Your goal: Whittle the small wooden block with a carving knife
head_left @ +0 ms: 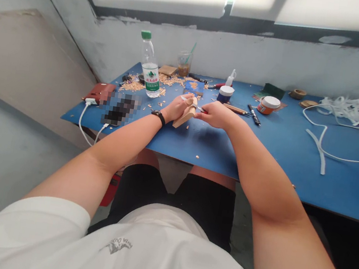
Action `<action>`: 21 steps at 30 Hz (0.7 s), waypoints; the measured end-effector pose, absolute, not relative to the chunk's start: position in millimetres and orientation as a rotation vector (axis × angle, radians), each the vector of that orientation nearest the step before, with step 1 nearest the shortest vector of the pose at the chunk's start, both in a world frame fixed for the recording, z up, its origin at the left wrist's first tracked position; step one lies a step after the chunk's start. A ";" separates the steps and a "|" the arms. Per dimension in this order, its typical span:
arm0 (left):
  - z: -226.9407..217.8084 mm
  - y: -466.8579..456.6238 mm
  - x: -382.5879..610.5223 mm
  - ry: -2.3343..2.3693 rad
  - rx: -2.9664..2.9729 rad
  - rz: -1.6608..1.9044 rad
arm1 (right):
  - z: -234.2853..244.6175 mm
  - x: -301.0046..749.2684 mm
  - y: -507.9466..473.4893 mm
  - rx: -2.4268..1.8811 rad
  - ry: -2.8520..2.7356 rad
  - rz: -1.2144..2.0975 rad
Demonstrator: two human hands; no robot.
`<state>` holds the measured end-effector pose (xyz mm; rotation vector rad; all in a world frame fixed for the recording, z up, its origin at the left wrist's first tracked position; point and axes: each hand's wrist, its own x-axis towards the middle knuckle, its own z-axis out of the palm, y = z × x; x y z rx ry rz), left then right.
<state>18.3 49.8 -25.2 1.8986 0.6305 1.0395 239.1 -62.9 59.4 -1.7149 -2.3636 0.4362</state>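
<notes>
Both hands full: I've got wood in the left, knife in the right, near edge of the desk (272, 166).
I have the left hand (179, 107) closed round the wooden piece (184, 120), tilted, just above the desk, between the hands; right hand (216, 114) closed on the red-handled knife (199, 108), blade at the wood. Shavings (133, 84) far left by the water bottle (150, 76); white-lidded blue jar (225, 95) beyond the right hand.
</notes>
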 end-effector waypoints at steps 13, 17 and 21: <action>-20.5 30.1 16.4 0.813 1.825 0.961 | 57.3 238.8 -61.0 -1.595 -2.401 0.335; -19.6 40.1 17.2 0.802 1.831 0.988 | 54.6 241.9 -60.1 -1.508 -2.379 0.365; -20.6 44.6 19.6 0.774 1.725 1.049 | 51.3 245.7 -57.7 -1.510 -2.375 0.351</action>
